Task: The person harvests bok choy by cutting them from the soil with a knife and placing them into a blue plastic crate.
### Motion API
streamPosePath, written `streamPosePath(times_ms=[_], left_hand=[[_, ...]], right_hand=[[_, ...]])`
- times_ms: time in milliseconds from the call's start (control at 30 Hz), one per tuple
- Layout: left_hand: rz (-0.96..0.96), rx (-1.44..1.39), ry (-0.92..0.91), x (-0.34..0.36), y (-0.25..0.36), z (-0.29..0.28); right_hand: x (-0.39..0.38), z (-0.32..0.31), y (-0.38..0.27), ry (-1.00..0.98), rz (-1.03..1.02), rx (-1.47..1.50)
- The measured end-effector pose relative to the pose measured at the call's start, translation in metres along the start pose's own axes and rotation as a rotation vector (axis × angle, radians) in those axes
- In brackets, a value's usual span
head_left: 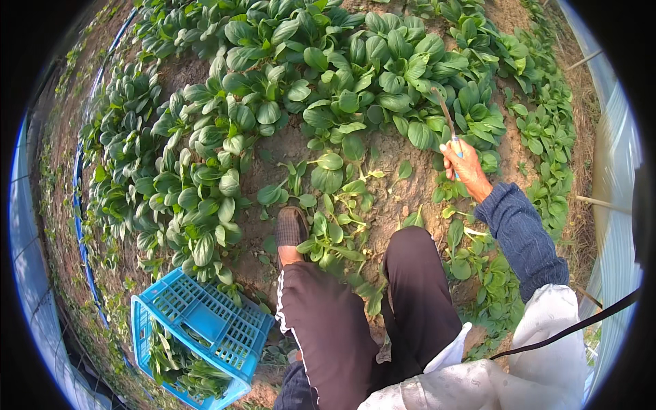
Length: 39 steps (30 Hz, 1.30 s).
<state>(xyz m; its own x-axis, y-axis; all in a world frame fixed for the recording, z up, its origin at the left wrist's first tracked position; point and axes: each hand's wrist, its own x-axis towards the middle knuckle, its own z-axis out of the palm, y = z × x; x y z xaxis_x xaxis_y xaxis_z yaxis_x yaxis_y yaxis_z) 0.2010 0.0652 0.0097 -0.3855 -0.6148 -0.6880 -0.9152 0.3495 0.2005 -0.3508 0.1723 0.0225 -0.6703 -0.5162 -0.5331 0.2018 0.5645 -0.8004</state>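
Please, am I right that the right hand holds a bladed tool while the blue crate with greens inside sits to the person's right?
Not quite: the crate with greens inside sits to the person's left, as the head view shows. The right hand does hold a bladed tool.

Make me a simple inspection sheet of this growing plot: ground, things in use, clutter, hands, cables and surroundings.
Surface: bare brown soil between rows of leafy green plants.
Things in use: thin-bladed tool at the plants; blue crate at lower left, with greens inside.
Clutter: scattered leaves, some yellowish, beside the shoe.
Hands: right hand grips the tool's handle; left hand not discernible.
Cables: no electrical cable seen; blue hose-like line at left, black strap at lower right.
Surroundings: plastic sheeting along both sides.
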Motion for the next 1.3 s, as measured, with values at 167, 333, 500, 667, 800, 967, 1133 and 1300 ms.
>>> streamPosePath(times_ms=[167,333,500,667,800,967,1133,1300], left_hand=[[0.090,0.029,-0.015,0.068,0.022,-0.021],[0.152,0.086,-0.003,0.115,0.039,-0.024],[0.160,0.136,0.003,0.140,0.045,-0.020],[0.177,0.140,0.018,0.157,0.048,-0.024],[0.212,0.129,0.030,0.164,0.051,-0.024],[0.261,0.115,0.036,0.171,0.041,-0.024],[0.302,0.103,0.029,0.167,0.016,-0.023],[0.342,0.094,0.010,0.159,0.002,-0.015]], right_hand=[[-0.043,0.011,0.004,0.029,0.099,0.060],[-0.045,0.041,0.000,0.035,0.037,0.203],[-0.063,0.046,-0.006,0.006,0.003,0.299],[-0.095,0.041,0.004,0.049,0.052,0.215],[-0.125,0.041,-0.005,0.106,0.052,0.147],[-0.148,0.049,-0.038,0.187,-0.041,-0.027],[-0.185,0.071,-0.111,0.158,-0.155,-0.077],[-0.205,0.079,-0.147,0.221,-0.220,-0.188]])
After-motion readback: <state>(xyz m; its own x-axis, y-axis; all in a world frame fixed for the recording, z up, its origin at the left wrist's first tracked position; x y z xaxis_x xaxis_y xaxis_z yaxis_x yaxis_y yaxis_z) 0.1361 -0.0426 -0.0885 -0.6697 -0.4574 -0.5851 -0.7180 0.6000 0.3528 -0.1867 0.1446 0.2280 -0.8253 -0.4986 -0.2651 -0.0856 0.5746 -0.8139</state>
